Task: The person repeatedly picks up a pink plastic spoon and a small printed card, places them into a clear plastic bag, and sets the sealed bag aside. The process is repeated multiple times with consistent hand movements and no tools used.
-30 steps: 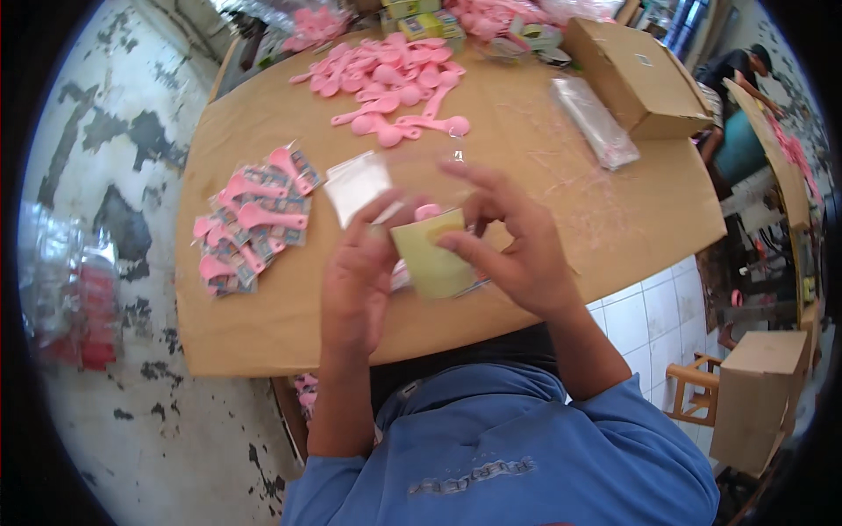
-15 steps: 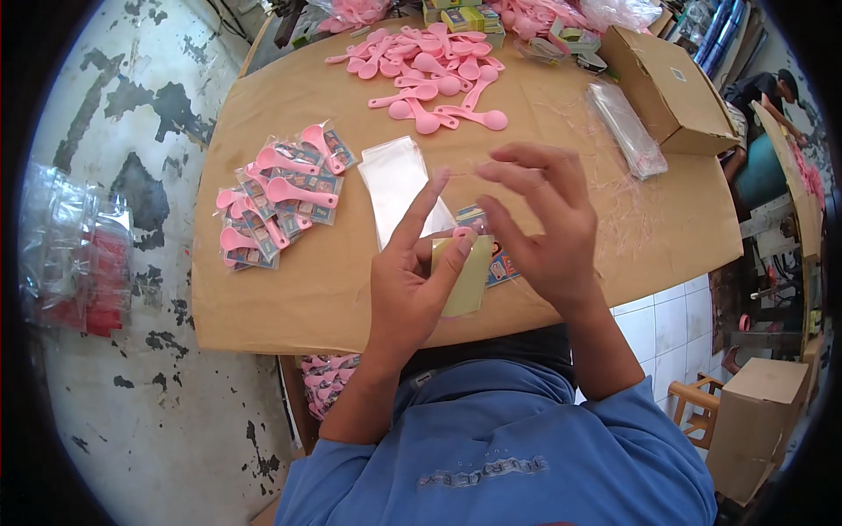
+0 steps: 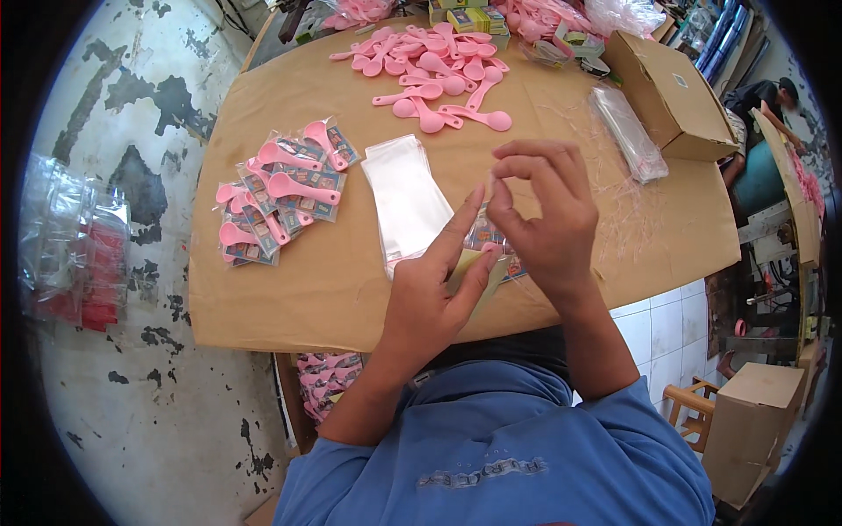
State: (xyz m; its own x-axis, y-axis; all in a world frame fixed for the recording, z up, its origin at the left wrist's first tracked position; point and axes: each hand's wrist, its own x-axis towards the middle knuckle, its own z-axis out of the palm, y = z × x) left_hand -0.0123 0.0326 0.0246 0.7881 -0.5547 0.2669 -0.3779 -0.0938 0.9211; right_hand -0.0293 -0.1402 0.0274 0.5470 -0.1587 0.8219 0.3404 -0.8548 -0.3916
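In my left hand [image 3: 431,287], a clear packet [image 3: 485,294] with a pale yellow card back is gripped between thumb and fingers. The pink end of a spoon [image 3: 492,249] shows at its top by my thumb. My right hand [image 3: 557,210] is raised just to the right, thumb and index finger pinched together; whatever is between the tips is too thin to make out. Under the hands lie printed blue cards [image 3: 485,230], partly covered. A stack of clear bags [image 3: 405,195] lies beside my left fingers. Left of it is a pile of bagged pink spoons with cards [image 3: 303,186].
Loose pink spoons [image 3: 430,63] are heaped at the far side of the brown-covered table [image 3: 289,302]. At the right are a bundle of clear bags [image 3: 630,131], a cardboard box [image 3: 671,96] and scattered thin plastic strips [image 3: 627,210]. Another person [image 3: 763,101] is beyond, far right.
My left hand has shifted slightly right and tilted the packet. My right hand's fingers have come from spread to pinched, near my left index fingertip.
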